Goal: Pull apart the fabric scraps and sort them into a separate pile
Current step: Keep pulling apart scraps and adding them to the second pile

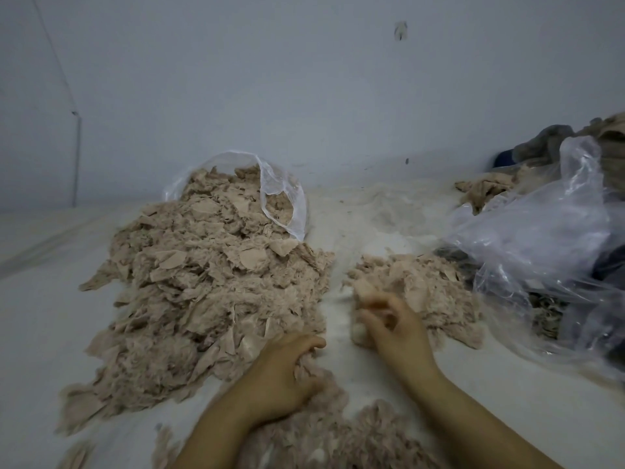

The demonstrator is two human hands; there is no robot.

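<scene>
Our left hand (284, 374) reaches in from the near edge of the white sheet-covered surface (44, 299), fingers curled into frayed pinkish-beige fabric scraps (324, 421). Our right hand (394, 328), blurred, pinches a pale scrap (362, 292) at the small separate pile (419, 289). The large heap (209, 275) spills from a clear plastic bag (280, 191) at far left.

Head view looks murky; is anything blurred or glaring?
Head view: dim, flat bluish light; the right hand is motion-blurred over the small pile; mild glare on the plastic bag; the big pile is fairly sharp.
</scene>
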